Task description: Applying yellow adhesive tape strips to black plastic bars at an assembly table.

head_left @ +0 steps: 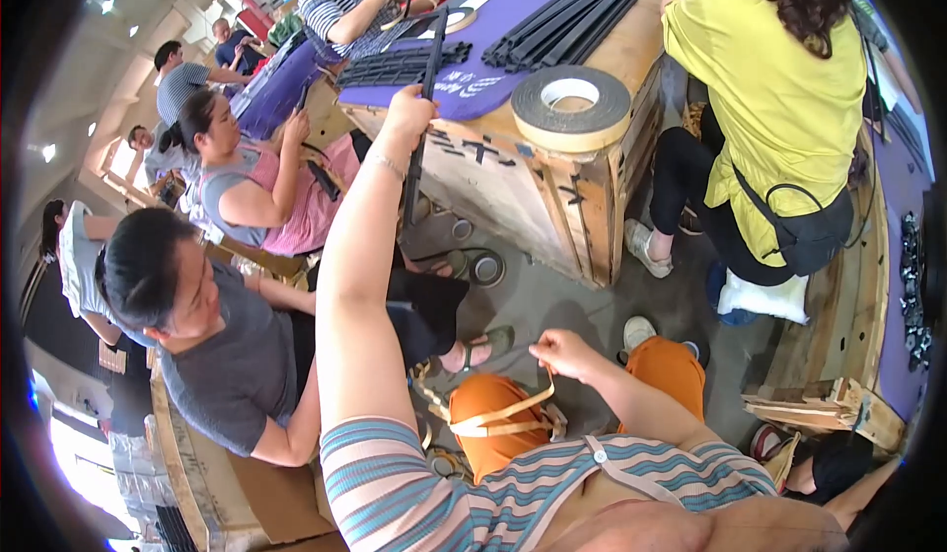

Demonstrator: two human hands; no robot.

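Left hand [410, 113], upper centre of frame — closed around a long black strip [412, 172]. Right hand [568, 354], lower centre — pinching a pale yellow tape strip [503, 415] that crosses the orange-clad knee [488, 453]. Large tape roll [614, 110]: wooden table's [483, 182] near corner, upper centre-right.

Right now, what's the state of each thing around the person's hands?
Left hand: closed on a black strip.
Black strip: held, extending past both sides of the hand.
Right hand: pinching a pale tape strip.
Pale tape strip: looped.
Thick tape roll: lying flat at the crate's corner.
Bundle of black strips: piled on the purple cover.
Wooden crate: purple cover on top.
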